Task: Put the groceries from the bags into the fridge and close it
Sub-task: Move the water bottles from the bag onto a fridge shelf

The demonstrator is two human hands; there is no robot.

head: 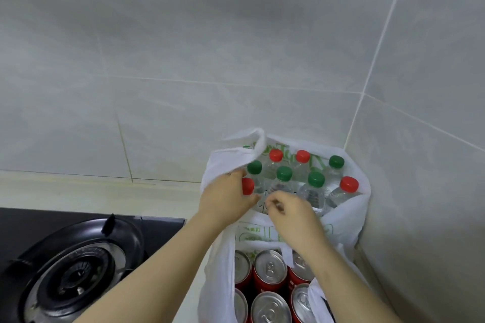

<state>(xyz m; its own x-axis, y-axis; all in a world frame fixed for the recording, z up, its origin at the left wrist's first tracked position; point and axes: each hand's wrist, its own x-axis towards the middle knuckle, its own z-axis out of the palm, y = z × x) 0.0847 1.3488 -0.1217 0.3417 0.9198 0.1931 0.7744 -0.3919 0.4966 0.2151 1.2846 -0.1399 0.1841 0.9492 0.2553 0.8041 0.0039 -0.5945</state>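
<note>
Bottle bag (351,207) at the far right corner of the worktop (91,191), behind the can bag (217,270): left hand (225,199) grips its left rim, right hand (291,211) pinches the near rim with curled fingers; spread the mouth wide, then lift the bottles (312,193) upright by their necks.

Pale countertop (105,191) bearing a black gas hob (73,270), a bottle bag (354,217) and a can bag (217,283)

Diffuse, fairly bright light fills the frame, and faint grey shading mottles the pale grey wall tiles (183,34). The white plastic bag (351,207) looks almost washed out. The silver can tops (270,267) at the lower middle glint mildly. Tile joints bow toward the frame edges. The right hand (291,212) has slightly motion-smeared fingers.
</note>
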